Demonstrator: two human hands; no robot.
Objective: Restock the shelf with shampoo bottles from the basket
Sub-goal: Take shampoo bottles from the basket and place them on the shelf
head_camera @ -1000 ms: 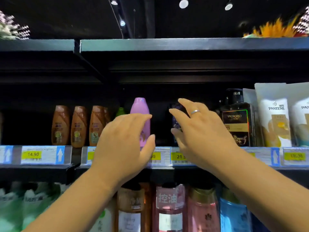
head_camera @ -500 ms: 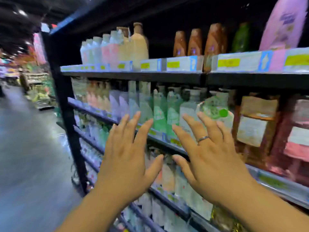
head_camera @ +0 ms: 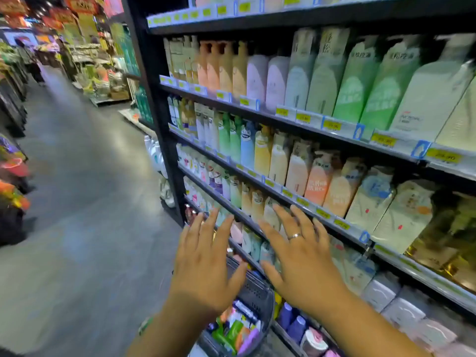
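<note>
Below your empty, spread left hand (head_camera: 206, 264) and right hand (head_camera: 304, 266) sits the basket (head_camera: 255, 295). Its bottles (head_camera: 231, 331) look light and slick; grasp one around the body.

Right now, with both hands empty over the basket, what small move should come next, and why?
Probably lower the left hand into the basket and close on one bottle, perhaps the green bottle. Both it and the right hand are open and hold nothing, and the basket below still holds bottles.

Price tags (head_camera: 332, 126), bottle labels (head_camera: 316, 185): blurred, unreadable.
</note>
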